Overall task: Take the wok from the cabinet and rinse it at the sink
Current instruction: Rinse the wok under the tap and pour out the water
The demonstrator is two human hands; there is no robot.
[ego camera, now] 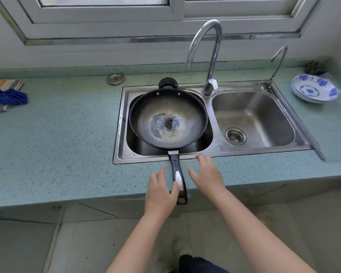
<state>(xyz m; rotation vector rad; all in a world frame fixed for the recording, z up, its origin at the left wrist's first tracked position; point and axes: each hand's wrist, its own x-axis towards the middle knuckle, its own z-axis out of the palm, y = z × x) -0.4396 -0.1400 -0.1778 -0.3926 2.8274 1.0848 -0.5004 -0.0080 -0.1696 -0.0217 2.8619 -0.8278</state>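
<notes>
From the head camera, the wok (168,118) is sitting in the left basin of the double sink (215,152) at the centre of the frame, its dark bowl filling most of that basin, with a pale worn patch at the bottom. Its small black helper handle (168,82) is pointing toward the window at the top, and its long handle (178,175) is reaching down over the sink's front rim and across the speckled green desk (57,134), past the desk's front edge.

The left hand (160,191) is lying just left of the long handle, low in the centre, its fingers (159,175) loosely spread and its thumb touching the handle's side without closing round it. The right hand (207,174) is hovering just right of the handle, its fingers (202,159) splayed wide and holding nothing.

The tall chrome faucet (209,56) is arching above the divider between the basins (its spout ending above the wok's far right edge). A smaller tap (277,64) is standing at the right basin's back corner. Stacked blue-and-white plates (314,88) are resting at the right, and a blue cloth (7,97) is lying at the left edge.
</notes>
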